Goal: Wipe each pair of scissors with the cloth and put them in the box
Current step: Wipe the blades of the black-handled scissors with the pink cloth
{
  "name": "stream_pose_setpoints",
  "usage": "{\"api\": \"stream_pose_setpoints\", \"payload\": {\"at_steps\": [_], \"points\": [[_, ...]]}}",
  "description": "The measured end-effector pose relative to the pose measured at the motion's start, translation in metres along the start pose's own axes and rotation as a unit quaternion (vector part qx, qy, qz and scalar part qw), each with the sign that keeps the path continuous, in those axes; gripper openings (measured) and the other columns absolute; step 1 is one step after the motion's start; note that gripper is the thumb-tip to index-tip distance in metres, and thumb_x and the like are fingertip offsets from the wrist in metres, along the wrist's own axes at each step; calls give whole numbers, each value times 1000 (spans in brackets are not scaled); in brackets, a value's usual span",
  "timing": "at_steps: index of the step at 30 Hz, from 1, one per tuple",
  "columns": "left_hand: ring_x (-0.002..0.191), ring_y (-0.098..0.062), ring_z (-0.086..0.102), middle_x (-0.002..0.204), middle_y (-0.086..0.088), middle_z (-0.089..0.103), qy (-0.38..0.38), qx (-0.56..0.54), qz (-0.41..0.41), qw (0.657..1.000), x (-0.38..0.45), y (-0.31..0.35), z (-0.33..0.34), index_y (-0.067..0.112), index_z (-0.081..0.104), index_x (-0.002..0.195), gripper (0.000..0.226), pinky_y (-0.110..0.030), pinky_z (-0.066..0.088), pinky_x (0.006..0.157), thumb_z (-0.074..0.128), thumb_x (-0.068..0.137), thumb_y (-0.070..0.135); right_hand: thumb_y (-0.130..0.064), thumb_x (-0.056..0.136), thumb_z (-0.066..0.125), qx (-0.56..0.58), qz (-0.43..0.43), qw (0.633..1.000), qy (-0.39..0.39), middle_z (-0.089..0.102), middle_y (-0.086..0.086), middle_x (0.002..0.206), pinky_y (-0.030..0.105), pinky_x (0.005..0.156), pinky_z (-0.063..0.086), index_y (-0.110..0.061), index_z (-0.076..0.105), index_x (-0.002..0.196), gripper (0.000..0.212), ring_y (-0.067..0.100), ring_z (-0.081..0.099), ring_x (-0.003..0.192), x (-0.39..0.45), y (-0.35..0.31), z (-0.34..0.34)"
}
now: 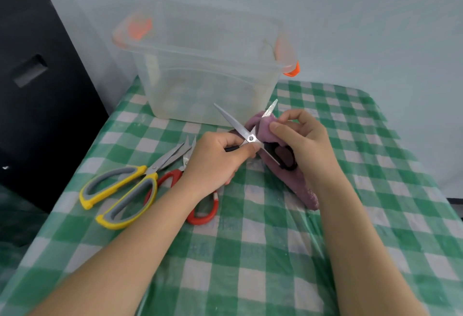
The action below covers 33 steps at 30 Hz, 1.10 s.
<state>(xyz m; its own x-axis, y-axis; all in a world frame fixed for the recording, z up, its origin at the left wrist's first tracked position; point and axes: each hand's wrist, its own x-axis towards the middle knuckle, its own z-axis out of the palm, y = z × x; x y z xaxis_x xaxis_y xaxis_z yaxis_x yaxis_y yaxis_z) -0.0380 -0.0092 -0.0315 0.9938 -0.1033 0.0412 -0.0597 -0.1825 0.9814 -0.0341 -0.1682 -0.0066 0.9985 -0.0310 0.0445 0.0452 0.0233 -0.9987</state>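
Nothing readable here tbh. There's some faint bluish print w/ what might be characters on the checked cloth over the desk (250, 253), near the middle, but it's way too washed out to make out. No brand or numbers legible on the clear box (208, 82) or any of the scissors afaict.

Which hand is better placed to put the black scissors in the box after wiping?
Probably the left hand: it already grips the black scissors by a handle, and the box stands just beyond. The right hand is busy pinching the cloth round a blade.
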Motion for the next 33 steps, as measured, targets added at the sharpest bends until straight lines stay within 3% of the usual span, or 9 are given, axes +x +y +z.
{"api": "stream_pose_setpoints", "payload": {"at_steps": [4, 8, 10, 15, 17, 22, 26, 29, 33], "points": [[30, -11, 36, 39, 3, 45, 3, 20, 14, 1000, -1, -1, 0, 13, 71, 71, 22, -17, 28, 36, 70, 87, 27, -14, 84, 74, -94, -25, 995, -33, 73, -13, 73, 9, 58, 46, -12, 62, 102, 23, -3, 66, 66, 2, 4, -2], [30, -10, 34, 39, 4, 42, 16, 38, 30, 999, -1, -2, 1, 4, 71, 73, 26, -16, 27, 35, 70, 88, 26, -27, 79, 80, -96, -14, 995, 8, 73, -10, 78, 18, 68, 51, -17, 70, 94, 20, 0, 66, 76, 6, 12, 3], [30, -10, 34, 38, 5, 41, 17, 49, 38, 998, -1, -2, 1, 0, 70, 75, 29, -16, 26, 35, 69, 88, 26, -29, 81, 78, -97, -18, 995, 14, 75, -13, 82, 14, 70, 51, -24, 73, 89, 10, -1, 68, 82, 4, 12, 6], [29, -11, 38, 37, 3, 42, 15, 81, 45, 996, -1, -3, 3, -3, 65, 70, 37, -21, 29, 36, 69, 89, 29, -33, 88, 70, -150, -47, 987, 26, 66, -17, 59, 16, 53, 45, -19, 77, 94, 16, 0, 60, 55, 3, 18, 14], [30, -11, 37, 38, 2, 43, 16, 79, 44, 996, -1, -4, 3, -3, 66, 72, 36, -20, 28, 35, 70, 88, 29, -28, 89, 70, -117, -28, 993, 18, 65, -12, 58, 23, 54, 46, -16, 77, 90, 14, 4, 58, 54, 4, 18, 13], [30, -12, 35, 39, 2, 44, 12, 51, 20, 998, -1, -3, 1, 7, 73, 76, 24, -19, 27, 36, 71, 86, 29, -2, 90, 65, -10, 23, 999, -26, 70, 6, 70, 14, 57, 50, -8, 73, 87, 11, 8, 63, 62, 4, 14, 5], [31, -12, 34, 38, 5, 43, 12, 47, 18, 999, -1, -4, -1, 13, 72, 72, 21, -20, 27, 38, 72, 86, 28, 0, 89, 64, 24, 47, 997, -53, 74, 8, 76, 22, 64, 57, -4, 72, 91, 9, 13, 69, 66, 5, 14, 4], [32, -9, 34, 36, 8, 43, 14, 79, 38, 996, -2, -3, 0, 15, 69, 65, 26, -22, 28, 37, 70, 88, 27, -18, 81, 77, 14, 37, 999, -27, 75, 16, 92, 49, 88, 57, -8, 75, 92, 15, 31, 72, 89, 7, 20, 8], [32, -8, 34, 38, 7, 41, 27, 88, 48, 995, -2, -5, 1, 0, 70, 73, 31, -18, 28, 36, 69, 88, 27, -27, 80, 80, -24, 14, 999, 19, 75, 15, 89, 51, 83, 58, -8, 75, 90, 22, 35, 70, 90, 6, 22, 16]]}}
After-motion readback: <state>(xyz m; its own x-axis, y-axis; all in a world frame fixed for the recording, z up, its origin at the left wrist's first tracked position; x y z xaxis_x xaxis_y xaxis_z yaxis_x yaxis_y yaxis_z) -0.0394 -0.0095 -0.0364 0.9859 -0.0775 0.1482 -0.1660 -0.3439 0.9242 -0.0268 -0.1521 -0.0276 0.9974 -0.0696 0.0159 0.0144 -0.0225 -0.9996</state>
